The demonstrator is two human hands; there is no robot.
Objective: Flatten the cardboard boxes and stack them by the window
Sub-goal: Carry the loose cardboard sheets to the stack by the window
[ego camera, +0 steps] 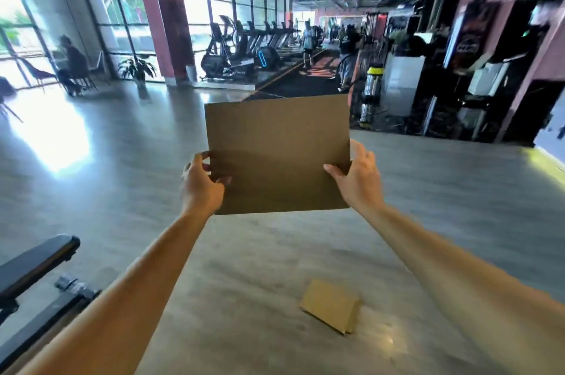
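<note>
Fingers and thumbs of both hands pinch a flat brown cardboard sheet (277,154) by its side edges, left hand (201,183) on the left edge, right hand (357,177) on the right, holding it upright at arm's length above the grey floor (122,160). Below it, a small partly folded brown cardboard box (331,306) lies on the floor. Tall windows (122,7) line the far left wall; a black padded bench (33,267) stands at lower left.
</note>
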